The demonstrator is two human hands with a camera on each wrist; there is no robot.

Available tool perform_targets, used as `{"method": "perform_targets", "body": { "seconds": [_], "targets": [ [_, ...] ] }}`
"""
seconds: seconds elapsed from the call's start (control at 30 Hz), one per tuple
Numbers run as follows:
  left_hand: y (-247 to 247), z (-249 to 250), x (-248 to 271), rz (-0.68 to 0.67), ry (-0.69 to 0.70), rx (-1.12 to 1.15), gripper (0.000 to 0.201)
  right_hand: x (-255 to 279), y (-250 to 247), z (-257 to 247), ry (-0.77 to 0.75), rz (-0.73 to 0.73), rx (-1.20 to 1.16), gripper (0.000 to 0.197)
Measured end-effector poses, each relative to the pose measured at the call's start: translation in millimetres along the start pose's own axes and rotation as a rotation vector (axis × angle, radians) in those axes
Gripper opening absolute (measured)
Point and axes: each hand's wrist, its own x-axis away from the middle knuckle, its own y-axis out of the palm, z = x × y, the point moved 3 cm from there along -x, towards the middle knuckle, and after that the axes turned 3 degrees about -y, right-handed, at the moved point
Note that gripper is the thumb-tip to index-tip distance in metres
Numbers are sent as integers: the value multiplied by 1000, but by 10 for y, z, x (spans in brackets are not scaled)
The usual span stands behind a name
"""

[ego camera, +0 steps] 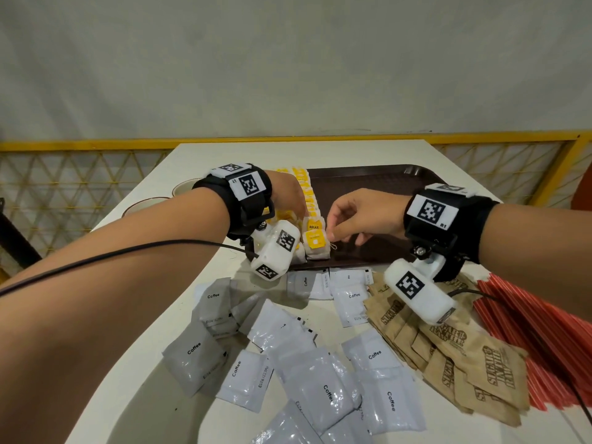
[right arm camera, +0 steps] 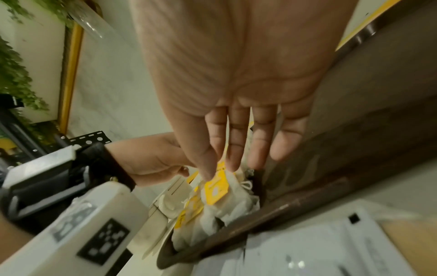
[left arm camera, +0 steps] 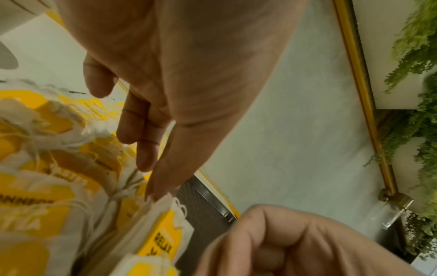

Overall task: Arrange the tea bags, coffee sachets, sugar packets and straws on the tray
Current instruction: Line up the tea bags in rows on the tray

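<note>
Head view: tray (ego camera: 378,177) at 12 o'clock on table (ego camera: 179,322), tea bags (ego camera: 315,241) in row along its 9 o'clock edge; coffee sachets (ego camera: 307,373) at 6, sugar packets (ego camera: 455,357) and straws (ego camera: 541,334) at 4, all off tray. Left hand (ego camera: 288,197) half hidden here; left wrist view shows fingers (left arm camera: 146,155) straight, touching bag tops. Right hand (ego camera: 362,216) looks curled here; right wrist view shows thumb and forefinger pinching tag (right arm camera: 216,186).

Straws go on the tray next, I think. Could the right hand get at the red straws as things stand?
Probably yes. The red straws lie uncovered on the table beside the sugar packets, just under the right wrist. The right hand is busy at the tea bags, though.
</note>
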Motion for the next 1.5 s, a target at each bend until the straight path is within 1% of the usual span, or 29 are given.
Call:
{"method": "perform_targets", "body": {
  "seconds": [0.07,0.13,0.3,0.47,0.57,0.67,0.77,0.87,0.97,1.1,1.17,1.23,1.3,1.37,1.5],
  "targets": [
    [-1,8,6,4,8,5,33,-14,55,24,-8,4,-7,30],
    [-4,10,10,14,9,12,32,-36,120,49,-6,-1,-25,34],
    [3,-9,33,10,-10,63,32,-49,174,42,-7,0,51,27],
    [7,-21,73,20,-10,45,36,-34,142,-1,-6,-34,67,9],
    [19,-9,71,25,1,37,36,-11,20,1,30,-37,-47,15],
    [25,34,80,31,10,-9,41,12,-60,32,58,-11,-175,21],
    [26,43,70,31,19,-24,41,21,-41,74,94,-7,-281,20],
    [37,26,45,39,15,-31,39,12,55,80,96,-40,-334,19],
    [27,7,12,73,-3,26,38,-10,158,71,75,-68,-300,19],
    [-17,-60,-5,138,-30,168,36,-29,218,56,47,-50,-180,18],
    [-2,-67,1,103,-48,158,39,-33,225,42,38,-48,-153,18],
    [35,-45,12,31,-42,86,45,-32,228,27,32,-51,-137,19],
    [61,-22,4,-11,-20,53,42,-33,227,20,31,-53,-132,20],
    [66,-4,6,-10,-5,51,34,-37,226,19,32,-46,-125,20],
    [67,16,3,19,-21,59,32,-52,220,25,20,-23,-92,20]
  ]
}}
